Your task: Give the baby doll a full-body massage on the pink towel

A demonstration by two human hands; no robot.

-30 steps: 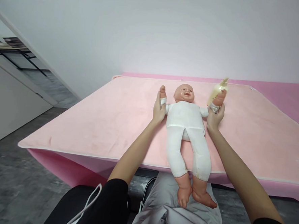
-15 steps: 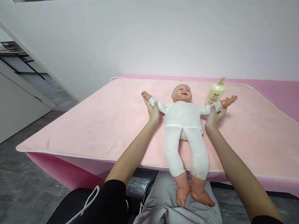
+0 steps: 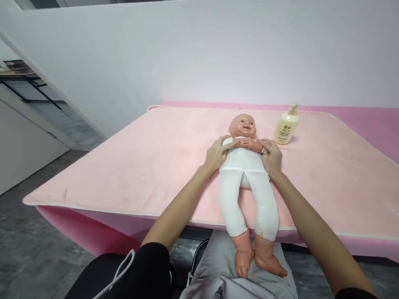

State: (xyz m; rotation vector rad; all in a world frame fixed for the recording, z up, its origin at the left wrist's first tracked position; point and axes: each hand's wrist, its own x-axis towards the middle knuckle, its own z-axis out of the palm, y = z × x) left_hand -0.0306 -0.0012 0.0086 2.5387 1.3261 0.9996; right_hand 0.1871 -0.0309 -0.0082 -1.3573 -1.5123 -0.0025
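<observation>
A baby doll (image 3: 243, 160) in white cloth lies on its back on the pink blanket (image 3: 144, 164), its feet hanging past the front edge. Both doll arms are folded in, so the doll's hands meet on its chest. My left hand (image 3: 217, 153) is wrapped round the doll's arm on the left side, fingers over the forearm. On the other side my right hand (image 3: 271, 156) closes round the other doll arm near the wrist. Parts of both doll arms are hidden behind my fingers. A pale yellow pump bottle (image 3: 285, 127) stands upright just beyond my right hand.
The blanket covers a table with a pink cloth (image 3: 366, 128) under it. A white wall (image 3: 225, 52) rises behind the table. My lap is below the front edge, and a white cable (image 3: 117, 277) runs by my left sleeve. Grey floor lies at left.
Both doll arms, stretched out sideways before, are now folded over the chest. My hands have moved inward with them, still holding on. The bottle stands where it was.
</observation>
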